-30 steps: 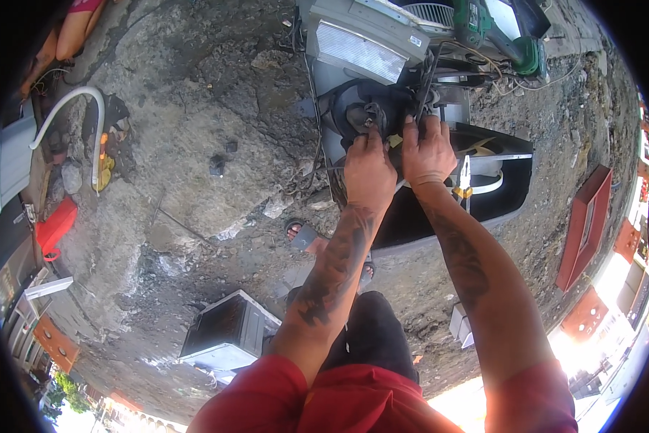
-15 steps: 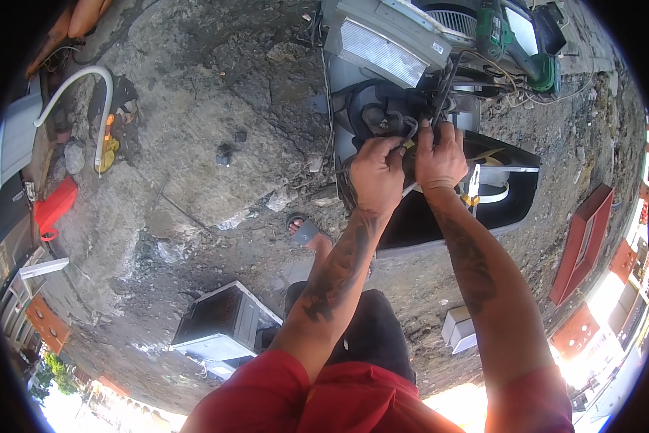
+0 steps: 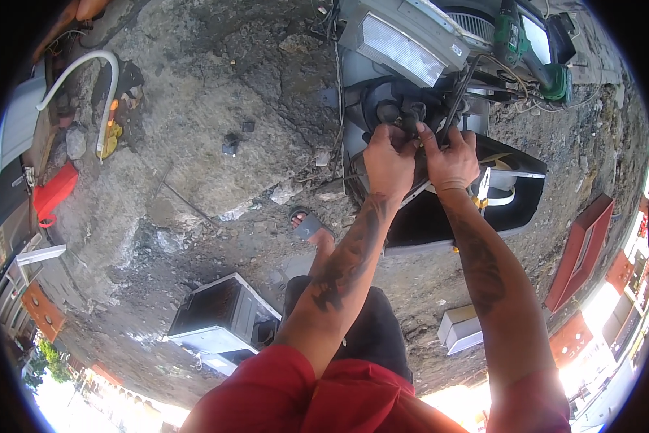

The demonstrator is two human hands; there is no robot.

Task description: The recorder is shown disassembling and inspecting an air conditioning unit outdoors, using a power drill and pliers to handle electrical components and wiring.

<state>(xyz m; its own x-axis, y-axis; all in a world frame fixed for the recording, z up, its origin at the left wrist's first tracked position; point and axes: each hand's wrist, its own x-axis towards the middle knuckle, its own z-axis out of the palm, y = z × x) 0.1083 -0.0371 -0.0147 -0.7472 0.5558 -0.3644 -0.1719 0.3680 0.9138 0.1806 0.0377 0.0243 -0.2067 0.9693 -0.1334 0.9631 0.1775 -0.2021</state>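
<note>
Both my hands are at the dark rounded motor-like part of an opened appliance with a pale metal casing. My left hand has thumb and fingers pinched together at that part's near edge. Close beside it, my right hand is also closed, thumb and forefinger meeting next to a small dark piece. What lies between the fingertips of either hand is too small and covered to name. Dark cables run just above my right hand. Pliers with yellow on the handles lie by my right wrist on a black panel.
A green cordless drill rests on the appliance at upper right. A grey grille housing stands above my hands. Lying on rough ground are a red frame, an open dark box, a white bent hose and a red piece.
The view has shifted, so the scene sits slightly to the right. My fingers have changed grip at the dark part, and the light wire loop seen by my left fingers no longer shows.
</note>
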